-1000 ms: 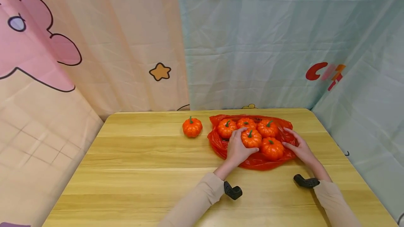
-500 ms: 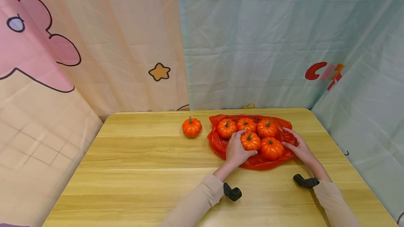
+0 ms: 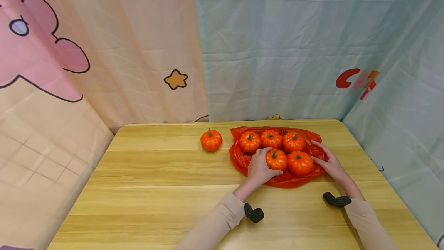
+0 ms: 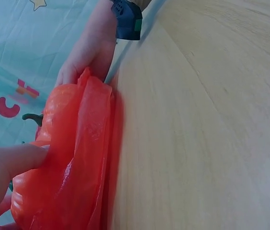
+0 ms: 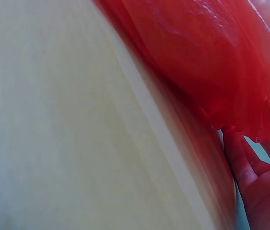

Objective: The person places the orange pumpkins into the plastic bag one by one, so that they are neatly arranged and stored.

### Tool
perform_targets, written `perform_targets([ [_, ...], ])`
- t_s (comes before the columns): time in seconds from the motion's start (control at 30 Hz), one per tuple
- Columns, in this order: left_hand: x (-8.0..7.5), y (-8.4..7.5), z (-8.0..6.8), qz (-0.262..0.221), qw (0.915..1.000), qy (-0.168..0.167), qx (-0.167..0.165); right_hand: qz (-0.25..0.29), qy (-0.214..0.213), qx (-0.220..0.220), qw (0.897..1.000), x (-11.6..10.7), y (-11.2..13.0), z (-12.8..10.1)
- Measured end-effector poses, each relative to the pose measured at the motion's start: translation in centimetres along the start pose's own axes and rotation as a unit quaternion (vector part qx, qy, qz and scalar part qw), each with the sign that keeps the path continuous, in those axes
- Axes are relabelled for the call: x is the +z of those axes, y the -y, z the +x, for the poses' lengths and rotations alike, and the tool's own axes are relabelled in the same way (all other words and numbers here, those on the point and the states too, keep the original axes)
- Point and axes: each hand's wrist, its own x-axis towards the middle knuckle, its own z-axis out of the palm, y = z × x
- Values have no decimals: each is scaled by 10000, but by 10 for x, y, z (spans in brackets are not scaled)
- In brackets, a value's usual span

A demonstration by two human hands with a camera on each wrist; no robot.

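A red plastic bag [image 3: 288,181] lies spread on the table with several small orange pumpkins in it, each with a green stem. My left hand [image 3: 260,168] holds the front left pumpkin [image 3: 276,161], thumb on its near side and fingers on its far left side. Beside that one sits the front right pumpkin [image 3: 300,163]. At the bag's right side, my right hand [image 3: 333,166] touches the plastic with extended, spread fingers. In the right wrist view, the plastic [image 5: 197,57] partly hides this hand's fingers [image 5: 240,158].
A single pumpkin [image 3: 211,141] stands outside the bag, to its left near the table's back edge. The wooden table [image 3: 149,203] meets printed fabric curtains [image 3: 263,61] at the back and sides. Each wrist wears a black device [image 3: 254,213].
The pumpkin in my left hand has moved down and slightly toward me, into the front row beside the front right pumpkin. My right hand has barely moved.
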Motion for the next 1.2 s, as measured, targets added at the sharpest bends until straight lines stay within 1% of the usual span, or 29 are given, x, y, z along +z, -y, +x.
perform_targets([
  [0.33,5,1,-2,487,9987,-85,99,179,1,-253,9995,1,-3,1],
  [0.6,2,-2,-4,821,9964,31,209,192,16,-196,9996,0,-2,0],
  [0.73,-3,-2,-5,837,9963,99,181,143,30,-142,9998,0,-3,1],
  [0.83,-9,-2,-8,733,9970,50,245,108,32,-87,9999,-1,-3,1],
  [0.93,-17,0,-10,524,9978,-79,388,80,18,-57,9999,-1,-3,1],
  [1.07,-29,6,-12,69,9971,-422,633,37,-7,-53,10000,-1,-2,1],
  [1.17,-38,15,-12,-203,9923,-848,884,9,-19,-47,10000,-2,-1,0],
  [1.2,-41,18,-11,-220,9902,-1001,953,2,-36,-52,10000,-2,-1,-1],
])
